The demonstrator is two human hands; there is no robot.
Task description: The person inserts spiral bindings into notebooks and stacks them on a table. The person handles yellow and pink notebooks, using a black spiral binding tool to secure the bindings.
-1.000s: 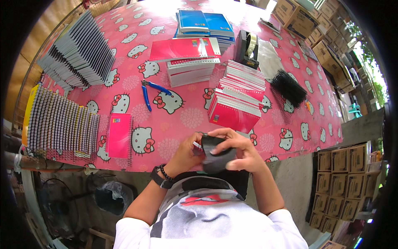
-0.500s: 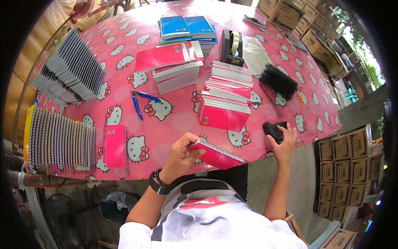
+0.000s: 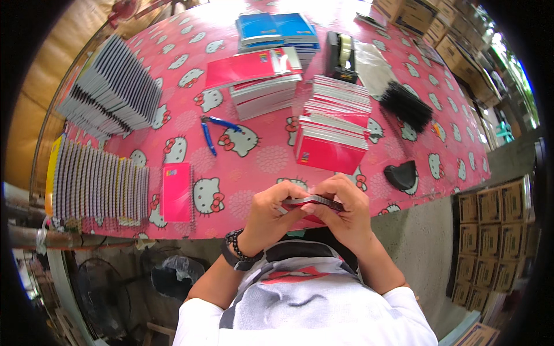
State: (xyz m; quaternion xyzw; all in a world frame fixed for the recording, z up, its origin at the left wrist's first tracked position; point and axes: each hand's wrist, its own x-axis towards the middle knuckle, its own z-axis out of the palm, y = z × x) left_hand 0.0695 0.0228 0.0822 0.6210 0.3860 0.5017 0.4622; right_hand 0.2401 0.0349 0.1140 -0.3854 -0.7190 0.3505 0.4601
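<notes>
The right hand has moved from the black object to lower centre, gripping a pink notebook with the left hand; coiled notebooks stand at frame left, an apparently uncoiled stack remains at centre.

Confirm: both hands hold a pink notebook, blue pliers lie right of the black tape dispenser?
Wrong side: the head view shows the blue pliers left of the black tape dispenser. The left hand and right hand do hold a pink notebook.
</notes>
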